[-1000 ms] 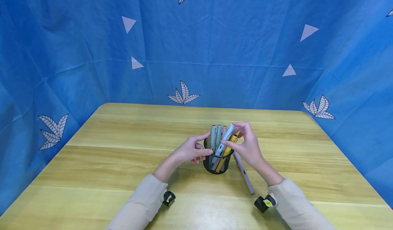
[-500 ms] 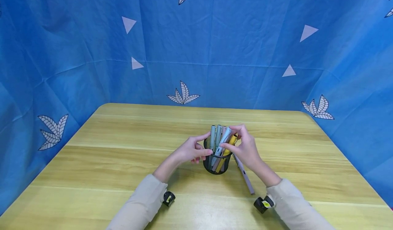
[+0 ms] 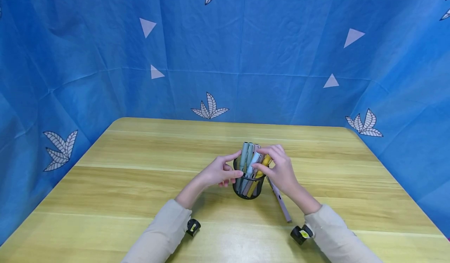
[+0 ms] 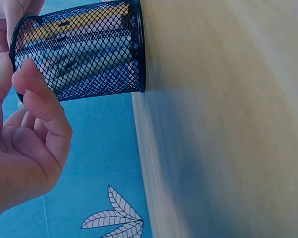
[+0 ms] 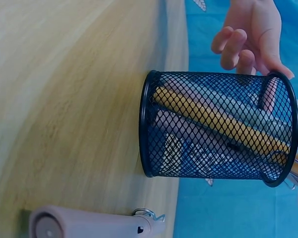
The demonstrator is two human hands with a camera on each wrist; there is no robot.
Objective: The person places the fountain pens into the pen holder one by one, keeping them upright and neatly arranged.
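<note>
A black mesh pen holder [image 3: 247,196] stands upright on the table with several pens in it. My left hand [image 3: 220,171] steadies its left side, thumb and index finger spread across the rim. At the opening, my right hand [image 3: 281,170] pinches a light blue pen [image 3: 254,161] between thumb and fingertips; most of that pen is down inside. A yellow pen [image 3: 266,161] leans to the right, partly behind the right hand. Green-grey pens [image 3: 243,157] stand at the left. In the right wrist view the holder's mesh wall [image 5: 213,124] shows pens slanting within.
A mauve pen [image 3: 282,206] lies on the wooden table [image 3: 140,185] just right of the holder, its clip end near the holder's base. Behind the table's far edge hangs a blue cloth [image 3: 267,52] with leaf and triangle prints.
My right hand has lowered the light blue pen deeper into the holder and shifted slightly left. The green-grey pens have tilted a little. My left hand stays at the rim.
</note>
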